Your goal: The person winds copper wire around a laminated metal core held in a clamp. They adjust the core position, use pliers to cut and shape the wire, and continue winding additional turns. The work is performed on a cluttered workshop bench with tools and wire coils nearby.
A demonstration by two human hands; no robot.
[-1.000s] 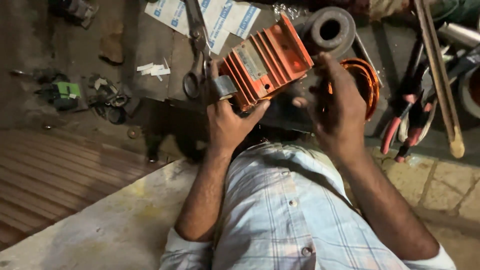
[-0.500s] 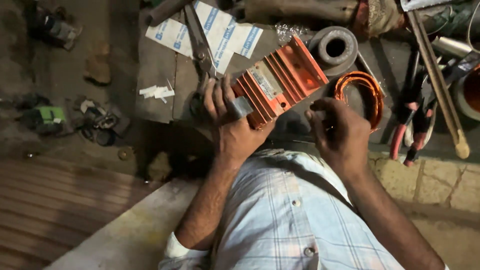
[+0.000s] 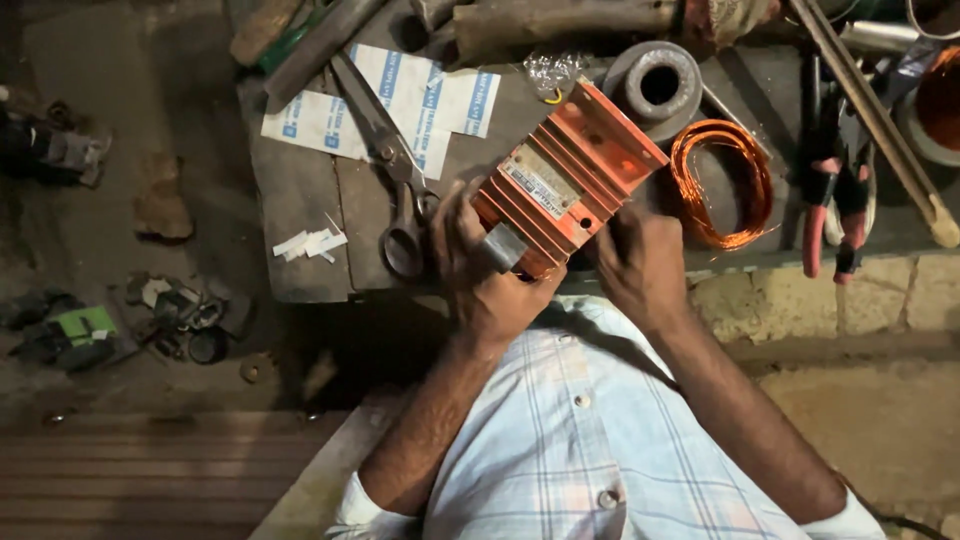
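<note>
The left hand (image 3: 487, 280) grips the near end of an orange box (image 3: 565, 185) with ribs, held tilted over the near edge of a dark bench (image 3: 300, 200). The right hand (image 3: 640, 265) presses on the box's right side; I cannot tell if it grips. Scissors (image 3: 390, 165) lie just left. A copper coil (image 3: 722, 182) lies right. A gray ring (image 3: 655, 85) sits behind.
</note>
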